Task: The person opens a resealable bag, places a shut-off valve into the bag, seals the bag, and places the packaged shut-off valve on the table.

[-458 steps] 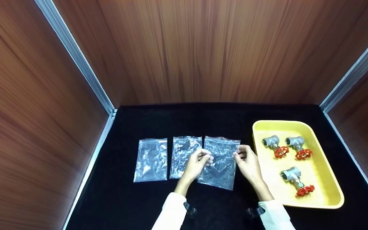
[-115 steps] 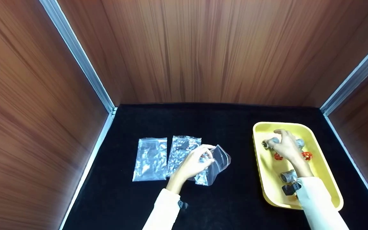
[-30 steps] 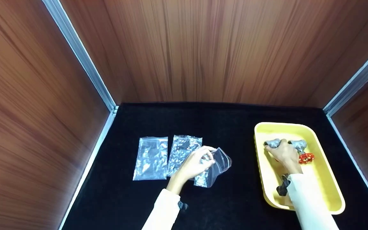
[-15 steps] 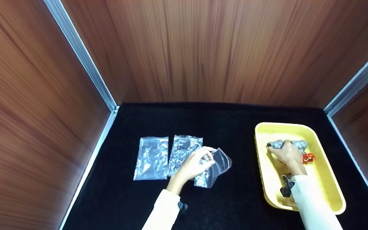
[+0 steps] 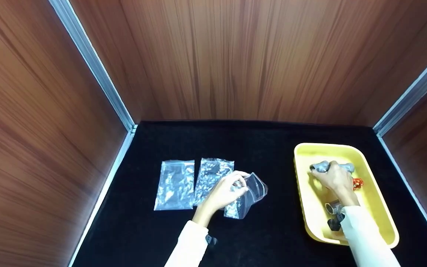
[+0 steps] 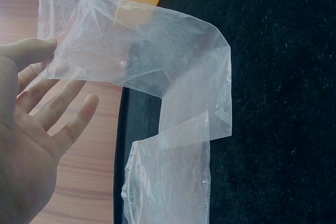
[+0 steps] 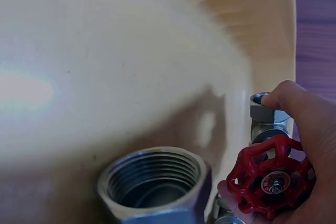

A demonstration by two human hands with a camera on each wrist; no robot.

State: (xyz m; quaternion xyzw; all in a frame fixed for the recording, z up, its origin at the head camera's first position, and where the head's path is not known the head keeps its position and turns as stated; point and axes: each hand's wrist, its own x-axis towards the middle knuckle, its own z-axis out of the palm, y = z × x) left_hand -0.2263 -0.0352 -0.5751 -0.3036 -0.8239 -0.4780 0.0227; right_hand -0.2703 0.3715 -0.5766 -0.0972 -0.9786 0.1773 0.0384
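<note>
My left hand (image 5: 224, 191) pinches the edge of a clear zip-lock bag (image 5: 257, 188) between thumb and fingers. In the left wrist view the bag (image 6: 194, 77) bends and drapes down toward the black cloth, while the outer fingers spread apart. Inside the yellow tray (image 5: 311, 231), my right hand (image 5: 336, 180) grips a grey metal valve (image 5: 321, 166). The right wrist view shows the thumb at the valve's open end and the red handwheel (image 7: 273, 177) beside the palm. Two other valves lie in the tray: one (image 5: 347, 167) just right of the hand, another (image 5: 332, 207) partly under the wrist.
Two more clear bags, one at the left (image 5: 175, 185) and one in the middle (image 5: 213, 178), lie flat on the black cloth (image 5: 265, 230). Wood-grain panels (image 5: 213, 59) enclose the back and sides. The tray's raised rim surrounds the right hand.
Earlier both hands were at the bag, which lay flat; it is now lifted and folded. My right hand moved into the tray and took hold of a valve, shifting it slightly right.
</note>
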